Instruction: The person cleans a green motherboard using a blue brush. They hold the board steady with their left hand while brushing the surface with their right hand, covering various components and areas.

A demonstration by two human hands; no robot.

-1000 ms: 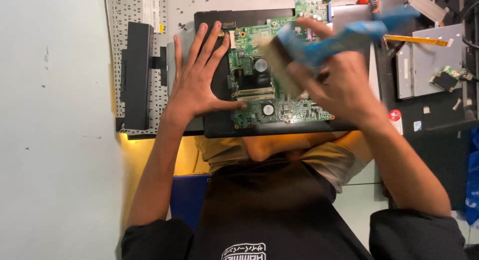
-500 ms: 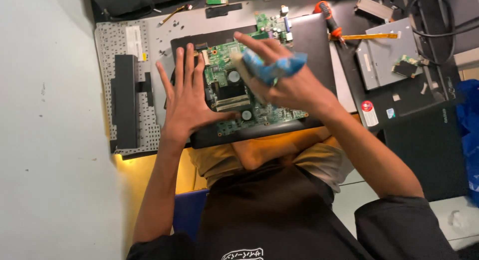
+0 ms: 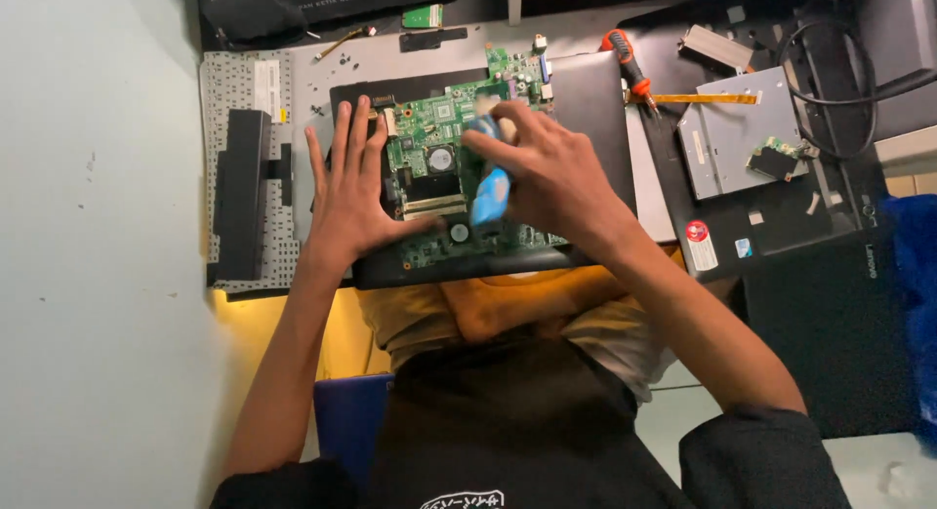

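**Green board pinned and brushed on a laptop shell**

Green circuit board lies on a black laptop base near the middle of the head view, just in front of the person's lap. The left hand rests flat at the board's nine o'clock edge, fingers spread apart and pointing toward twelve o'clock, the thumb reaching across the board's lower edge. The right hand comes in from four o'clock and sits over the board's right half, its fingers curled tight around a blue-handled brush; the handle points toward six o'clock and the pale head touches the board near its upper middle.

At nine o'clock of the left hand, a long black battery pack lies on a light keyboard panel. Toward two o'clock of the board, an orange-handled screwdriver lies beside a grey optical drive, well apart from both hands.
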